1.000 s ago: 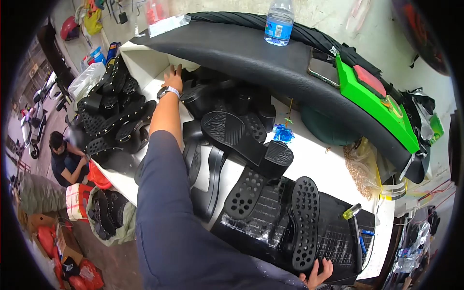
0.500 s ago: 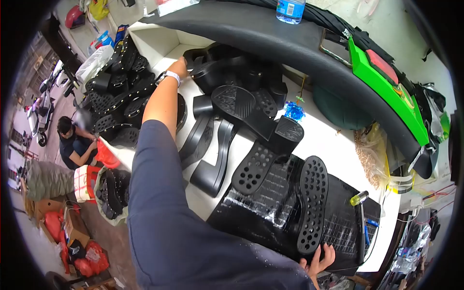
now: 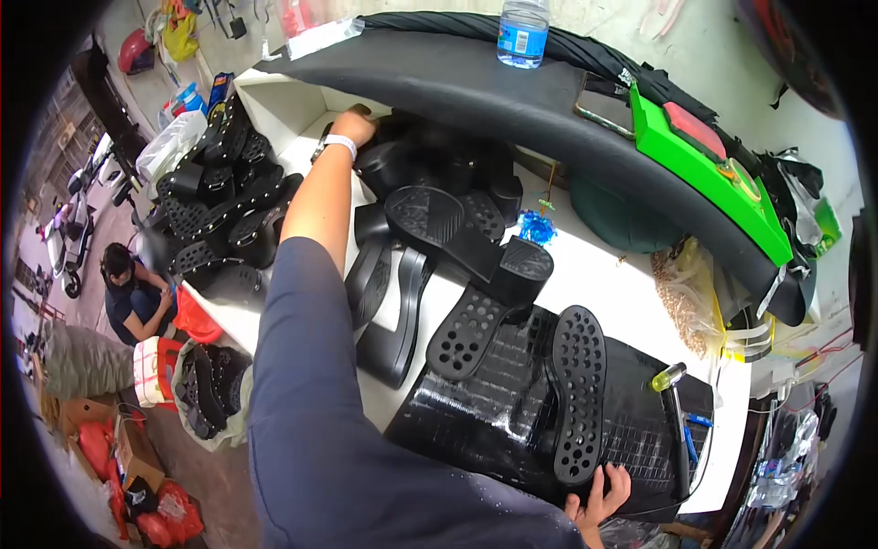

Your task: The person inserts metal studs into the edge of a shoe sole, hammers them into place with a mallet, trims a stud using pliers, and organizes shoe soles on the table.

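My left hand [image 3: 354, 126] reaches to the back left of the white workbench, at the edge of a pile of black heeled shoe soles [image 3: 430, 156]. Its fingers are bent and mostly hidden, and what they grip does not show. At the front, my right hand [image 3: 600, 500] rests with fingers apart, touching the near end of a black sole with round holes [image 3: 580, 393]. That sole lies on a glossy black mat [image 3: 476, 412]. Beside it lie another holed sole [image 3: 466, 334] and a large heeled sole [image 3: 444, 224]. Two wedge-like soles [image 3: 395, 343] lie left of the mat.
A hammer [image 3: 675, 416] and blue pen-like items [image 3: 692, 439] lie at the right. Studded black soles [image 3: 215, 197] are heaped at left. A padded black ledge [image 3: 439, 69] carries a water bottle [image 3: 523, 37] and a green holder [image 3: 700, 174]. Another person [image 3: 137, 297] crouches at left.
My left hand has moved slightly right and deeper into the back of the bench. The view has shifted a little. My right hand stays at the sole's near end.
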`<state>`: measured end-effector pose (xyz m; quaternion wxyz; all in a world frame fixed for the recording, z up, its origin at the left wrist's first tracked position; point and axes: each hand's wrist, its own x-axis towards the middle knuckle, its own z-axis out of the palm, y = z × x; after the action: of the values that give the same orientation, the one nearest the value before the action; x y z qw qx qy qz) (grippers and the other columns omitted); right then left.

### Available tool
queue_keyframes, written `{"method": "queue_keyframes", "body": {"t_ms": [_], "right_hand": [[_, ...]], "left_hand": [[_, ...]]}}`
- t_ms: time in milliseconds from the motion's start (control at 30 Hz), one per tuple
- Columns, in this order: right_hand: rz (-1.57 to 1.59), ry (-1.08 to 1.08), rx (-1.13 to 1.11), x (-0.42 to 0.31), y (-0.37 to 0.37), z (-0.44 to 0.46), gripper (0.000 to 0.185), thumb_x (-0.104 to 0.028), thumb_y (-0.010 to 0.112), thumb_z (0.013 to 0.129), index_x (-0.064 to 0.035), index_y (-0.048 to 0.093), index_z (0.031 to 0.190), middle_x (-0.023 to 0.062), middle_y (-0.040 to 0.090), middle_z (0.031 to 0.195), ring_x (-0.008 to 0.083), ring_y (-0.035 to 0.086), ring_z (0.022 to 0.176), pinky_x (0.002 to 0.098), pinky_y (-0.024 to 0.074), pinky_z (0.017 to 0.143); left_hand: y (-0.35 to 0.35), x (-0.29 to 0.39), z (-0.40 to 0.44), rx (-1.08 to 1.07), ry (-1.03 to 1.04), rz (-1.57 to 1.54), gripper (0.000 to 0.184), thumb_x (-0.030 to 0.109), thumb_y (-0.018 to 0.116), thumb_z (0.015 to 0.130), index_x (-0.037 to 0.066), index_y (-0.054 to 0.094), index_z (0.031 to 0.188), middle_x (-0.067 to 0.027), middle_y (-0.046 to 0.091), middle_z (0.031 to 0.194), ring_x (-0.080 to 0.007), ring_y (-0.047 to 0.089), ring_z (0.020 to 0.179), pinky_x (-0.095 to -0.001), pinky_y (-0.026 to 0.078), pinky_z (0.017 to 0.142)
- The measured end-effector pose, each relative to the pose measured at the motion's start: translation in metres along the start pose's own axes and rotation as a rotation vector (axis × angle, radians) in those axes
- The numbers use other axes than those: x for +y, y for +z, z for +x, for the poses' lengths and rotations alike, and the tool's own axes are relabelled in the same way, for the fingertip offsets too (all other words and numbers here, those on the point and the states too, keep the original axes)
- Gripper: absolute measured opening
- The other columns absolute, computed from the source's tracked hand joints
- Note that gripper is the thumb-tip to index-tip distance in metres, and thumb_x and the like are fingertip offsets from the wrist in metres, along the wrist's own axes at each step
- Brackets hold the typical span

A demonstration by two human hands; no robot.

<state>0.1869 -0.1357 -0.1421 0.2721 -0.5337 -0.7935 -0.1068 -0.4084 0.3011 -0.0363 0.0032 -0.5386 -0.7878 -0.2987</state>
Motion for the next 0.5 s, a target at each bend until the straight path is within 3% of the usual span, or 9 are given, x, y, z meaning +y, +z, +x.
{"method": "queue_keyframes", "body": {"t_ms": [133,233,333,400,500], "right_hand": [[-0.046,-0.017,-0.004,0.006,0.003,-0.001,0.059,-0.048,0.044,0.094,0.0041,0.059,0.116,0.0235,0.054,0.116,0.0424,0.049,0.109,0.0533,0.0389,0.092],[-0.042,-0.084,0.061,0.005,0.004,0.009,0.058,-0.049,0.046,0.094,0.0032,0.065,0.109,0.0239,0.057,0.112,0.0401,0.054,0.101,0.0512,0.0450,0.086],[-0.039,-0.109,0.033,0.008,0.003,0.010,0.059,-0.051,0.047,0.093,0.0031,0.065,0.108,0.0237,0.058,0.111,0.0394,0.055,0.100,0.0500,0.0459,0.085],[-0.032,-0.077,-0.002,0.010,0.004,0.002,0.061,-0.052,0.045,0.093,0.0028,0.059,0.117,0.0247,0.055,0.116,0.0412,0.052,0.108,0.0511,0.0428,0.089],[0.019,-0.023,-0.002,0.007,0.003,-0.001,0.059,-0.048,0.044,0.093,0.0051,0.056,0.117,0.0229,0.054,0.117,0.0424,0.048,0.111,0.0523,0.0367,0.094]], "left_hand": [[0.053,0.001,0.038,-0.198,0.131,0.187,0.057,0.017,0.062,0.077,0.008,0.051,0.132,-0.0217,0.054,0.129,-0.0355,0.054,0.117,-0.0389,0.043,0.101],[0.053,0.009,0.031,-0.097,0.066,0.436,0.056,0.015,0.063,0.077,0.011,0.050,0.132,-0.0205,0.047,0.134,-0.0356,0.053,0.118,-0.0406,0.044,0.101],[0.033,0.010,0.021,-0.057,0.039,0.363,0.055,0.018,0.067,0.077,0.012,0.051,0.130,-0.0191,0.042,0.137,-0.0357,0.052,0.117,-0.0409,0.044,0.101],[0.027,-0.021,0.022,0.246,0.376,0.084,0.054,0.021,0.074,0.073,0.009,0.057,0.123,-0.0224,0.053,0.125,-0.0380,0.055,0.111,-0.0407,0.046,0.096],[-0.015,-0.032,0.001,0.278,0.321,0.002,0.049,0.016,0.080,0.066,0.005,0.063,0.111,-0.0224,0.062,0.106,-0.0385,0.058,0.101,-0.0429,0.047,0.088]]}}
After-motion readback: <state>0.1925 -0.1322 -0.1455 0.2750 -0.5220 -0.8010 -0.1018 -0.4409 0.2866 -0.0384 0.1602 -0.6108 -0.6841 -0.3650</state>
